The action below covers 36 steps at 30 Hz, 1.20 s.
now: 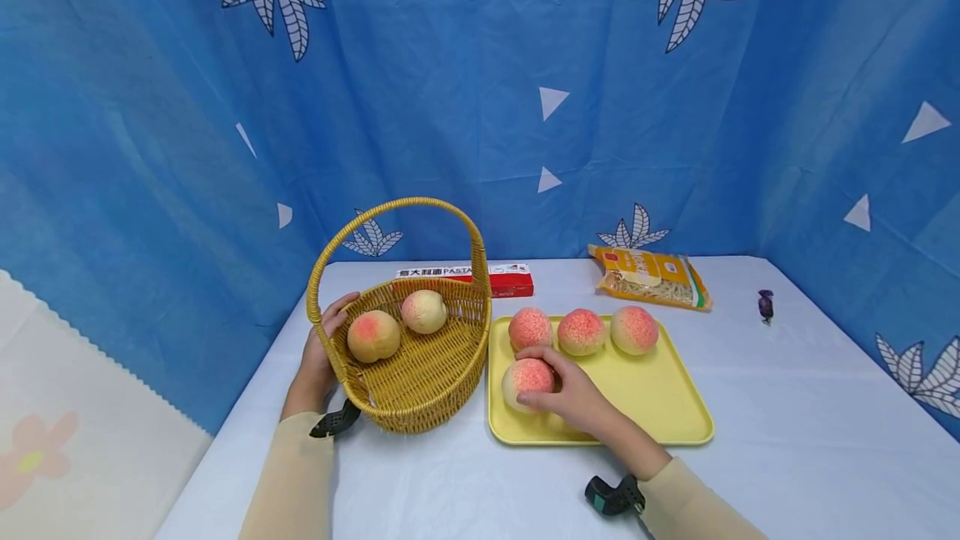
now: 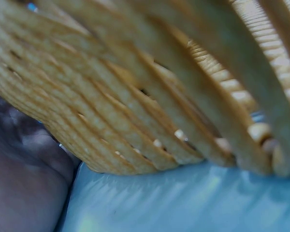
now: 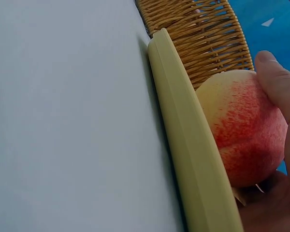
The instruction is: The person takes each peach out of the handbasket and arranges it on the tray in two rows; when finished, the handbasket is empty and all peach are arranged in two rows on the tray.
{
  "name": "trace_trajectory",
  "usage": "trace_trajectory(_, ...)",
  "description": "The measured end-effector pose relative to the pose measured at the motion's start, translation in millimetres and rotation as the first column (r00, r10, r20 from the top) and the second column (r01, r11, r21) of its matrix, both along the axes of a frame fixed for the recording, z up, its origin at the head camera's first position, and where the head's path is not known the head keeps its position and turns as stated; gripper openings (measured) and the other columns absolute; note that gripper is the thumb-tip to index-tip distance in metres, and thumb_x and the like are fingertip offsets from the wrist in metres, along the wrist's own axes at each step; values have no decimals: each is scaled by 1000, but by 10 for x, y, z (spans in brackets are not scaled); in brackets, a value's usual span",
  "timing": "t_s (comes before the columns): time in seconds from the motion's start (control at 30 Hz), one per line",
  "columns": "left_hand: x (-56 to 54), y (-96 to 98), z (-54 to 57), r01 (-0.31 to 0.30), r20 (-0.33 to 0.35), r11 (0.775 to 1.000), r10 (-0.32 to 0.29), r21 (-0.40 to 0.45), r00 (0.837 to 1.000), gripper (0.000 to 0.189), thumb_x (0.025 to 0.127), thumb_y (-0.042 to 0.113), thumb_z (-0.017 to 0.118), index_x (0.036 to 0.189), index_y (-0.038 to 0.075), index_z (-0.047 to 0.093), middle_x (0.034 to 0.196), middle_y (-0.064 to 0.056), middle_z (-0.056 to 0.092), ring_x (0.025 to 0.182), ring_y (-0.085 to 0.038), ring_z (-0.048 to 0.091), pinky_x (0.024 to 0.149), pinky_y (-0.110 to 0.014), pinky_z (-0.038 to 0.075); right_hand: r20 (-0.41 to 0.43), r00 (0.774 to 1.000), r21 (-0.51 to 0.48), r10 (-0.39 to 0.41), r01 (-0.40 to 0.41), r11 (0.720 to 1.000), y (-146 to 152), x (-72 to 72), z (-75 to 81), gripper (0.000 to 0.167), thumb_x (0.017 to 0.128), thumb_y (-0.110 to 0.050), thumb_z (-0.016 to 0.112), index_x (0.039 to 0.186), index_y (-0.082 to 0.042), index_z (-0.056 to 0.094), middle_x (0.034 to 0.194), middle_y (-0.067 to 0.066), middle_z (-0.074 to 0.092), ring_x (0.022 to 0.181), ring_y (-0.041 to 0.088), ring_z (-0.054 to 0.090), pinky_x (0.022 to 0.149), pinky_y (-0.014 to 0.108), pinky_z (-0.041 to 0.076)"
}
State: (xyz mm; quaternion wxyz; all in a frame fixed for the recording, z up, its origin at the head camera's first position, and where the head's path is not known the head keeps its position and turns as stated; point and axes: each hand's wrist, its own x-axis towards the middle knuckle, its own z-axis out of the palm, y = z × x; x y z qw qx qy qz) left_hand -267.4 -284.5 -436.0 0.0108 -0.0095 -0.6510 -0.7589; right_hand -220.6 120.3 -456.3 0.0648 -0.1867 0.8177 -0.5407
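My right hand [image 1: 573,394] grips a pink-and-cream peach [image 1: 527,382] at the left side of a yellow tray [image 1: 652,407]. In the right wrist view, thumb and fingers lie round that peach [image 3: 241,125], just past the tray's rim [image 3: 193,140]. Three more peaches [image 1: 581,332] form a row along the tray's back. To the left stands a wicker basket [image 1: 427,415] with a tall arched handle and two peaches [image 1: 373,337] inside. My left hand [image 1: 322,348] holds the basket's left side, fingers at the rim; its woven wall [image 2: 116,106] fills most of the left wrist view.
Behind the basket lies a red-and-white pasta box [image 1: 512,281]. An orange bag of noodles [image 1: 652,277] rests behind the tray. A small dark purple wrapped item [image 1: 765,305] lies at the right on the white tabletop [image 1: 787,407]. Blue curtains [image 1: 480,107] enclose the table.
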Motion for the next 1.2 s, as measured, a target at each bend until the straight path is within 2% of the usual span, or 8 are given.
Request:
trace_trajectory(0.17, 14, 9, 17, -10, 6, 1000, 10, 1, 1000, 50, 109, 30, 36, 156, 15, 31, 148, -4, 42, 126, -6, 49, 99, -16, 44, 10, 1000, -25, 5, -5, 1000, 0, 4, 12, 54, 83, -31, 82, 131, -27, 58, 139, -2, 55, 124, 20, 53, 108, 32, 44)
trace_trajectory(0.3, 15, 11, 17, -18, 11, 1000, 18, 5, 1000, 50, 108, 30, 37, 156, 16, 33, 145, -1, 44, 125, -6, 49, 99, -16, 45, 15, 1000, -36, -5, 5, 999, -13, 18, 59, 51, 85, -32, 80, 130, -28, 57, 139, -3, 55, 128, 21, 51, 114, 48, 38)
trace_trajectory(0.4, 12, 7, 6, -21, 12, 1000, 21, 9, 1000, 50, 108, 31, 38, 156, 17, 32, 144, 0, 45, 124, -5, 50, 98, -16, 45, 0, 1000, -43, -19, 19, 999, -29, 29, 108, 47, 87, -33, 77, 129, -28, 58, 136, -4, 57, 130, 21, 50, 116, 51, 36)
trace_trajectory(0.6, -8, 0, -55, 5, -4, 1000, -5, 16, 1000, 52, 108, 30, 38, 157, 13, 30, 145, -2, 45, 123, -5, 51, 98, -16, 46, -75, 997, -39, -19, 16, 999, -76, 85, 200, 36, 92, -31, 72, 126, -27, 61, 131, -6, 61, 130, 21, 53, 113, 39, 41)
trace_trajectory(0.83, -27, -12, -102, -5, -10, 1000, 6, 29, 1000, 50, 108, 31, 38, 156, 14, 32, 145, -1, 45, 125, -6, 51, 98, -16, 46, -197, 980, -48, 28, -39, 998, -201, 68, 388, 34, 95, -22, 68, 127, -21, 61, 132, 0, 61, 133, 29, 52, 110, 58, 41)
trace_trajectory(0.93, -29, -20, -93, -2, -16, 1000, 2, 28, 1000, 50, 108, 30, 38, 156, 15, 32, 144, -1, 46, 124, -6, 52, 98, -16, 46, -223, 974, -37, 44, -53, 998, -252, 15, 507, 35, 95, -19, 68, 129, -18, 59, 133, 3, 61, 132, 29, 53, 110, 59, 41)
trace_trajectory(1.03, -34, -32, -86, -6, -12, 1000, 6, 23, 1000, 50, 108, 31, 39, 155, 15, 33, 141, 1, 48, 122, -4, 53, 97, -16, 47, -211, 976, -43, 51, -61, 997, -306, -53, 613, 38, 95, -18, 67, 132, -17, 57, 135, 6, 60, 132, 27, 53, 112, 58, 40)
trace_trajectory(1.2, -69, -50, -113, -12, -9, 1000, 13, 28, 1000, 51, 108, 32, 39, 156, 15, 32, 139, 4, 49, 123, -4, 53, 97, -16, 47, -125, 991, -78, 53, -63, 995, -430, -157, 734, 41, 96, -21, 66, 135, -21, 53, 140, 10, 58, 133, 27, 52, 113, 55, 39)
